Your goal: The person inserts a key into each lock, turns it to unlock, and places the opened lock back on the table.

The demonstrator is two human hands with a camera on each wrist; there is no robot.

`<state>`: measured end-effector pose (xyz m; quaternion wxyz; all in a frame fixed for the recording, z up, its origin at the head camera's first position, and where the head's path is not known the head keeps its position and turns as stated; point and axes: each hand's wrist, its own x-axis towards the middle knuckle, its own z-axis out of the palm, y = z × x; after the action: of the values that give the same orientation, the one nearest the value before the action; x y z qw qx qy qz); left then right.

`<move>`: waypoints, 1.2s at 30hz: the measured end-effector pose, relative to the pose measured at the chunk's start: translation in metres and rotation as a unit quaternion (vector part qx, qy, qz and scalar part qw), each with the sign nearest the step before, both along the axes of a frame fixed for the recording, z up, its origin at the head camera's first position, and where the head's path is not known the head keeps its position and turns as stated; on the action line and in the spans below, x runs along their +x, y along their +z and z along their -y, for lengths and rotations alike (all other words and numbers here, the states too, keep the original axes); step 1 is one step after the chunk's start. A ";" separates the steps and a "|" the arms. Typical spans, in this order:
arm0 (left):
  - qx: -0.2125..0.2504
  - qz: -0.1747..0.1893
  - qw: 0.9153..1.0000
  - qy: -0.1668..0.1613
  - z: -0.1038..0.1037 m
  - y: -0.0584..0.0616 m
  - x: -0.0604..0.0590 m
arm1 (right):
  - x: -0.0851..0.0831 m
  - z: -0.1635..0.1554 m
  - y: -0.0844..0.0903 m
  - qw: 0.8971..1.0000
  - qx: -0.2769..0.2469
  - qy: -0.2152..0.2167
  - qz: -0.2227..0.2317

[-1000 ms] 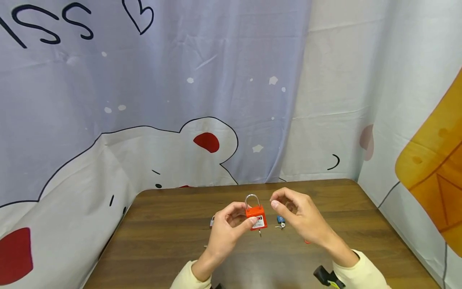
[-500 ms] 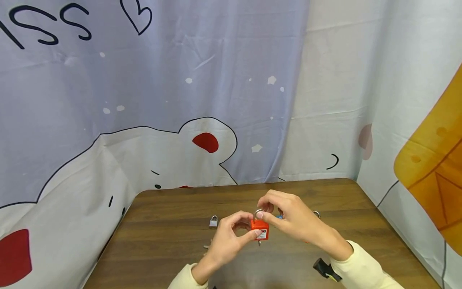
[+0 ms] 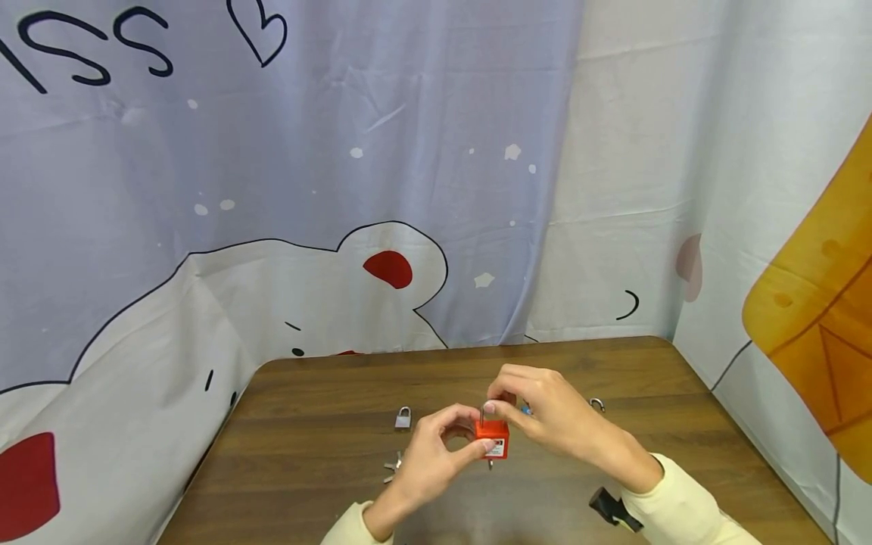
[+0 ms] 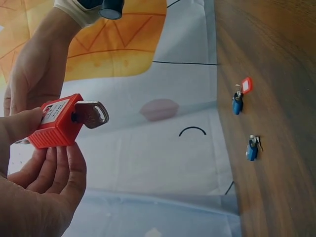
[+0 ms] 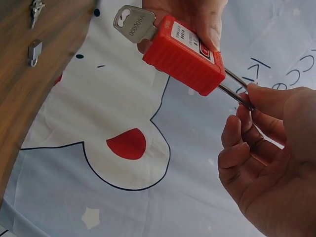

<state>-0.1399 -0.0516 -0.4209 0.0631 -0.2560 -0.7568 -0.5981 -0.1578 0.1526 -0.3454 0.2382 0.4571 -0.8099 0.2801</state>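
Note:
A red padlock [image 3: 492,430] with a white label is held above the wooden table. My left hand [image 3: 436,454] grips its body, thumb across the label and fingers behind it. A silver key [image 4: 93,114] sticks out of the padlock's bottom end; the right wrist view shows digits stamped on the key's head. With thumb and fingertips, my right hand [image 3: 552,409] pinches the top of the metal shackle [image 5: 234,95]. Both legs of the shackle run into the body, and its curved end is partly hidden by the fingertips.
On the table [image 3: 327,431] lie a small grey padlock [image 3: 403,418] and loose keys [image 3: 391,467] at left. At right are two blue padlocks, one [image 4: 252,150] with keys, the other [image 4: 237,104] beside a red tag [image 4: 247,85]. A printed curtain hangs behind.
My right hand has come left and down to the shackle and now pinches it. The red padlock, in my left hand, has moved slightly lower and right.

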 end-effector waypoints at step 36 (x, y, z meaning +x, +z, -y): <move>0.000 -0.010 1.000 0.005 -0.007 -0.016 -0.003 | 0.005 0.012 0.003 0.999 -0.039 -0.002 0.023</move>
<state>-0.1428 -0.0446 -0.4365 0.0738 -0.2582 -0.7575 -0.5951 -0.1529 0.1408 -0.3421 0.2377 0.4393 -0.8047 0.3209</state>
